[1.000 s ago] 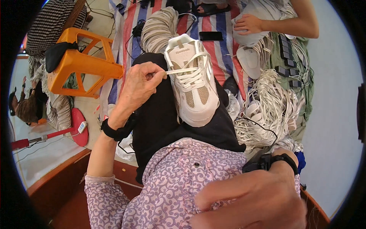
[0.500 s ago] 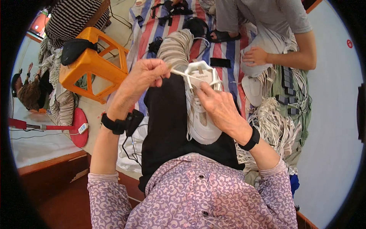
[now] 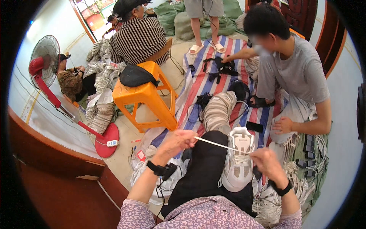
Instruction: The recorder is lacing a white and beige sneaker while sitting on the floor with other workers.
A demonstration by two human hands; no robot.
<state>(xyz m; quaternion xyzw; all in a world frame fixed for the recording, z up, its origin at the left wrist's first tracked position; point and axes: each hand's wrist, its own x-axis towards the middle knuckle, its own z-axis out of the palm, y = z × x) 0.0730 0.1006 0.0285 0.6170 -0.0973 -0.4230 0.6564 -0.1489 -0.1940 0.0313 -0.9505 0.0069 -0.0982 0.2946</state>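
A white and beige sneaker (image 3: 237, 177) rests on my lap, toe toward me and tongue at the far end. My left hand (image 3: 177, 143) is closed in a pinch on one end of a white shoelace (image 3: 215, 143), off to the left of the shoe. The lace runs taut across the upper to the shoe's right side. There my right hand (image 3: 268, 164) is closed, its thumb and fingers pinching the lace beside the eyelets. More lacing crosses the lower part of the tongue.
An orange stool (image 3: 146, 97) with a black cap (image 3: 137, 75) stands left. Stacked shoes (image 3: 217, 112) lie ahead on a striped sheet. A co-worker in grey (image 3: 305, 72) squats right, reaching toward black straps (image 3: 225, 66). Bundled white laces (image 3: 276, 202) lie right; a red fan (image 3: 47, 86) stands far left.
My view has tilted up and left, showing more of the room. My hands have spread apart, the right leaving the tongue for the shoe's right side, with the lace drawn between them.
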